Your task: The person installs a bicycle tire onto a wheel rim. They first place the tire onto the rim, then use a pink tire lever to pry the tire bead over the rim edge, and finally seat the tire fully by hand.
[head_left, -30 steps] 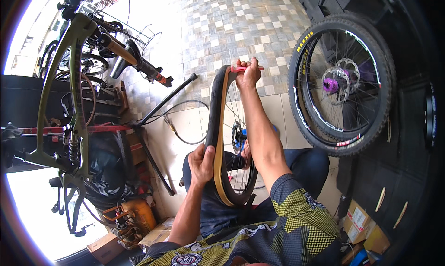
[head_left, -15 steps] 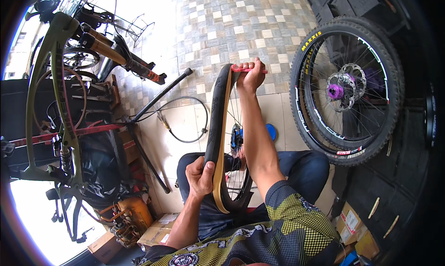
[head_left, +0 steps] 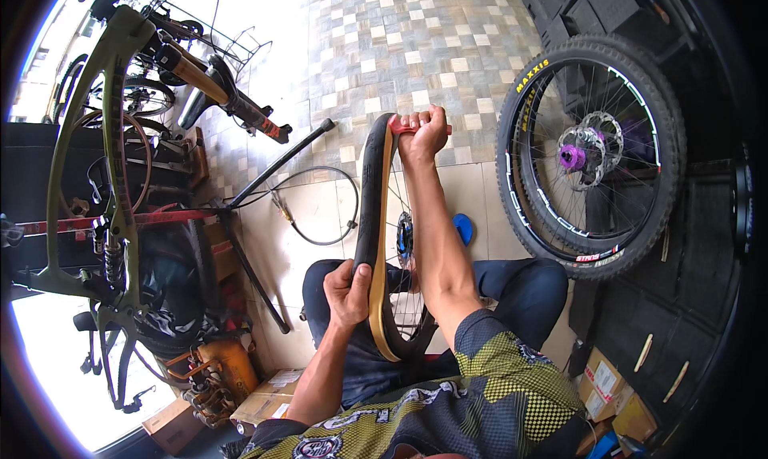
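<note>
Upright between my legs stands a bicycle wheel with a blue hub, seen nearly edge-on. Its black tyre has a tan sidewall. My left hand is closed round the tyre on its near left part, thumb on the tread. At the far top of the wheel, my right hand is a fist round a red tyre lever. The lever's tip meets the tyre's edge; how it sits under the bead is hidden. My right forearm covers some of the spokes.
Two knobbly-tyred wheels with purple hubs lean at the right. On the left, a green bicycle frame hangs on a red-armed repair stand, whose black legs spread over the floor. A looped cable and blue disc lie nearby.
My right hand and the lever have shifted slightly left, along with the top of the wheel. My left hand has slid a little up the tyre. Both grips are kept.
</note>
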